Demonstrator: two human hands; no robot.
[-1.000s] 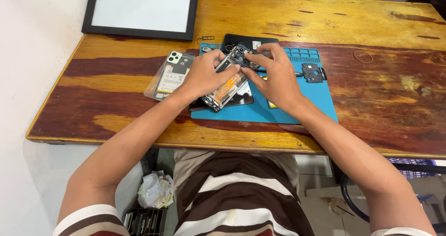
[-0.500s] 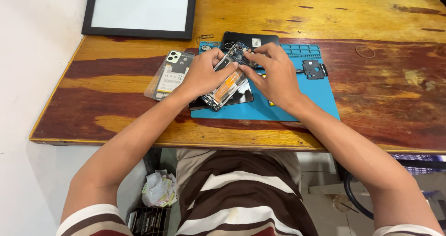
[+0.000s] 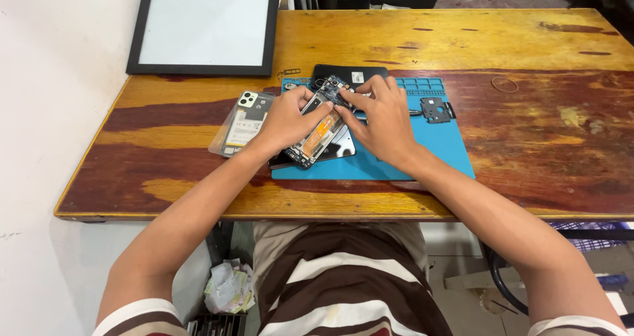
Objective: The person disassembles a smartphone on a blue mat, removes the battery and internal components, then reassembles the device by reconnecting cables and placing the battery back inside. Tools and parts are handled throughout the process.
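A worn wooden table [image 3: 462, 38] stands against a white wall [image 3: 46, 78].

The wooden table [image 3: 515, 52] runs yellow at the far edge and dark red-brown nearer, under a bright blue mat [image 3: 429, 157]; the opened phone [image 3: 320, 128] shows black with an orange patch, the frame [image 3: 206, 27] is black around white, the shirt [image 3: 343, 283] striped brown and white

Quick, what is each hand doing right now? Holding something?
Left hand: closed on the opened phone, holding it over the blue mat.
Right hand: fingertips pinched at the phone's top end; whether they grip anything cannot be told.
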